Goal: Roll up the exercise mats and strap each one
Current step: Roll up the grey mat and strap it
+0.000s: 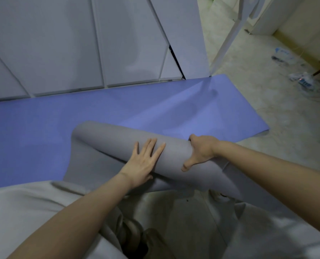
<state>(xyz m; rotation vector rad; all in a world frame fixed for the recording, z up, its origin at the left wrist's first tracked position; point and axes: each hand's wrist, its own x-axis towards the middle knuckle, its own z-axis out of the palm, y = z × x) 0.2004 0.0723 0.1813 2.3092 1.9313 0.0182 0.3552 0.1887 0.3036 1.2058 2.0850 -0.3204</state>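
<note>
Exercise mat [118, 139], blue over grey, part-rolled on the floor [267, 101]: soft, light, likely springy foam; left grip [144, 161] flat-fingered atop the roll, right grip [200, 152] curled round its right end, best held at both ends.

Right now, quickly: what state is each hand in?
Left hand: open, flat on the roll.
Right hand: closed round the roll's end.
</note>
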